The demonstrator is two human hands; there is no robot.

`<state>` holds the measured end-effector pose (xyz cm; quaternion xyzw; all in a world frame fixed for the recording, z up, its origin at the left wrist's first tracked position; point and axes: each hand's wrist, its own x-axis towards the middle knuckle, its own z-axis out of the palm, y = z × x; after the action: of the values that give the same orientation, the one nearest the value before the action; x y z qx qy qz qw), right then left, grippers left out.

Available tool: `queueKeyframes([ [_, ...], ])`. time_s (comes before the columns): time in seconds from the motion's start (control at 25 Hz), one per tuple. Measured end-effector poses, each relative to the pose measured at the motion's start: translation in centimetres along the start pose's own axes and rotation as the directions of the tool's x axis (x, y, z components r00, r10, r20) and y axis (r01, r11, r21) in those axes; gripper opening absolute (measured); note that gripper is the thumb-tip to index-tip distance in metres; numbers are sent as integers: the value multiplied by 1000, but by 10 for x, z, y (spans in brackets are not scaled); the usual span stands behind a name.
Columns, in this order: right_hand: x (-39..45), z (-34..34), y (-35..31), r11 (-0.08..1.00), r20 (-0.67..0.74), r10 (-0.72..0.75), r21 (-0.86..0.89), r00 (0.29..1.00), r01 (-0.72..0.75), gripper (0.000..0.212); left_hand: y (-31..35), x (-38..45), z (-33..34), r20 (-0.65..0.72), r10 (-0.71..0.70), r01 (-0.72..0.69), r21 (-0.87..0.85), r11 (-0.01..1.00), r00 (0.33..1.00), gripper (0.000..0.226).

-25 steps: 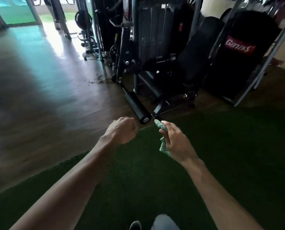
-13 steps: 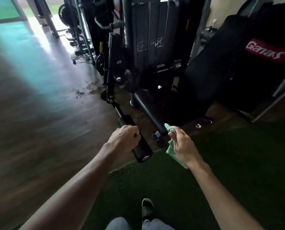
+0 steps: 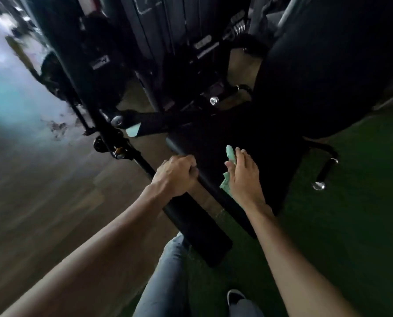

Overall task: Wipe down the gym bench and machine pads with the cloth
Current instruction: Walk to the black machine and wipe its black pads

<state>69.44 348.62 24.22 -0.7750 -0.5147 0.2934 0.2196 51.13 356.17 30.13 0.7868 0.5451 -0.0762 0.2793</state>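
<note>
A dark weight machine [image 3: 168, 42] fills the far half of the view, its frame and plates so underlit and blurred that individual parts are hard to separate; its top is cut off by the upper edge. To the right stands a large black back pad [image 3: 328, 76], tilted and also cropped at the top and right, with no surface detail readable. Below it lies the black seat pad [image 3: 225, 143], merging into shadow so its near edge cannot be traced with certainty. On the left the wooden floor [image 3: 42, 191] is streaked with motion blur and glare, while green turf [image 3: 351, 225] covers the near right. A black roller pad [image 3: 197, 234] on a slanted bar runs from the machine toward the near centre, just left of the seat pad. A jeans-clad leg [image 3: 165, 282] and the toe of a shoe [image 3: 235, 296] show at the near edge, partly cropped. The left hand [image 3: 176, 175] is clenched around the far end of the roller pad, hiding that part. The right hand [image 3: 243, 177] rests over the seat pad, fingers loosely curled around a pale green cloth [image 3: 231, 154], which sticks out past the fingertips and below the palm; whether the cloth touches the pad cannot be told.
</note>
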Motion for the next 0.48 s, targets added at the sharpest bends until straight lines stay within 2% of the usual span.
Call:
queueKeyframes([
  [0.12, 54, 46, 17, 984, 117, 166, 40, 979, -172, 65, -30, 93, 18, -43, 33, -32, 28, 999, 999, 38],
  [0.2, 70, 57, 44, 954, 61, 289, 63, 955, -292, 60, -31, 137, 43, -72, 126, -118, 105, 987, 989, 51],
  [0.28, 74, 62, 73, 936, -9, 351, 4, 936, -351, 56, -13, 164, 79, 3, 263, -259, 173, 950, 965, 65],
  [0.4, 74, 71, 102, 923, -147, 348, -118, 926, -366, 57, 22, 163, 133, 179, 459, -492, 339, 802, 870, 79],
  [0.48, 73, 77, 108, 922, -205, 339, -119, 918, -368, 58, 20, 165, 146, 217, 513, -554, 419, 720, 831, 80],
])
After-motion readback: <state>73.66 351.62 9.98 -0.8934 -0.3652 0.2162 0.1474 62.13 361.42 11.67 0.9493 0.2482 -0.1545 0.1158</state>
